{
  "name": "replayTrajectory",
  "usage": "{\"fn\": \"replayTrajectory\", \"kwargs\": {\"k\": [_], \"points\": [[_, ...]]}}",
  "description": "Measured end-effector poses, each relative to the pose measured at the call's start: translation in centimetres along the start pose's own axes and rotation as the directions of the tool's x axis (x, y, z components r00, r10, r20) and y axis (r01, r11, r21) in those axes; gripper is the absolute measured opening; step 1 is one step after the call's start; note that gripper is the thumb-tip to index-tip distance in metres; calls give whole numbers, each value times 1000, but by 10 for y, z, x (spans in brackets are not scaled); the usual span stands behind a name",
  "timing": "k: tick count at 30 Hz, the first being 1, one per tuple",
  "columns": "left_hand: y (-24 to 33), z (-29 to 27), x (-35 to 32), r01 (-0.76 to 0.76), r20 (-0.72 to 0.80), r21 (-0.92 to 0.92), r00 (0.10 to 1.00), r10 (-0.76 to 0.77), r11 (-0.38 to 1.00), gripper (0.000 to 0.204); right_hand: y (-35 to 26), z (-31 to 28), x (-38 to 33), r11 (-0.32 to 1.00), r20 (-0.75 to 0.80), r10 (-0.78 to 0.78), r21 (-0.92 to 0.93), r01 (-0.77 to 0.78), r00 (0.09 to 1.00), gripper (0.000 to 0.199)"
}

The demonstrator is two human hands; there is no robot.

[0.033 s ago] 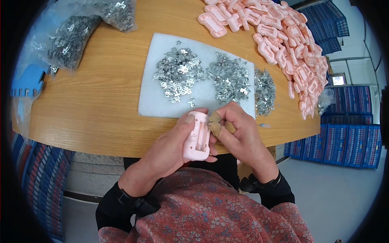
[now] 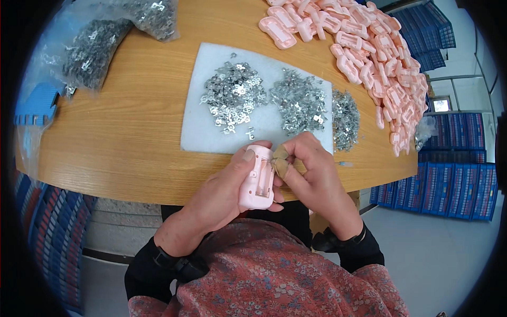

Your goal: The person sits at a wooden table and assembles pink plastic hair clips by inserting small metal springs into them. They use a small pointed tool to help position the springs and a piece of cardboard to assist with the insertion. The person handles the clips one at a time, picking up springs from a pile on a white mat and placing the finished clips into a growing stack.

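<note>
A pink plastic housing (image 2: 245, 196) with a long recessed battery compartment is gripped by my left hand (image 2: 219, 193), tilted a little, just past the table's near edge. My left thumb lies along its upper left side, and fingertips show at its right side. My right hand (image 2: 322, 182) has thumb and index finger wrapped in tan coverings. Those two fingers are pinched together at the upper right edge of the compartment. Whatever is between them is too small or hidden to make out. Beyond my hands, loose metal contact pieces (image 2: 235, 95) lie on a white foam sheet (image 2: 193, 132).
A second pile of metal pieces (image 2: 298, 100) shares the sheet, and a third pile (image 2: 345, 119) lies beside it. Many pink housings (image 2: 391, 68) are heaped at the far right. Plastic bags of metal parts (image 2: 92, 55) stand at the far left, near a blue plastic piece (image 2: 37, 105).
</note>
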State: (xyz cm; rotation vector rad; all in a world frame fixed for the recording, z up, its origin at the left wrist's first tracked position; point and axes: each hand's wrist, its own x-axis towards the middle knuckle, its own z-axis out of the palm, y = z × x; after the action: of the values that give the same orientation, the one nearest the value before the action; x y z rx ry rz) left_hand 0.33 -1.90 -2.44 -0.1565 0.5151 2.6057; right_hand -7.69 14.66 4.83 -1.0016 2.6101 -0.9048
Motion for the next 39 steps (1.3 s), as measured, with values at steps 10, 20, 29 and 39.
{"fn": "replayTrajectory", "kwargs": {"k": [10, 20, 29, 39], "points": [[0, 12, 2, -27, -70, 104, 997, 34, 994, 52, 6, 8, -12, 994, -126, -93, -76, 84, 988, 24], [-5, 20, 3, -52, -175, 182, 981, 84, 982, 56, 3, 5, -19, 922, -119, -281, -310, 233, 952, 29], [-11, 12, 4, -97, -80, 216, 990, 117, 971, 56, 22, -4, -32, 957, -156, -282, -117, 266, 947, 39], [-16, 32, -12, -123, -81, 507, 979, 189, 853, 49, 30, -5, -44, 366, 368, 254, 820, -441, 894, 23]]}}
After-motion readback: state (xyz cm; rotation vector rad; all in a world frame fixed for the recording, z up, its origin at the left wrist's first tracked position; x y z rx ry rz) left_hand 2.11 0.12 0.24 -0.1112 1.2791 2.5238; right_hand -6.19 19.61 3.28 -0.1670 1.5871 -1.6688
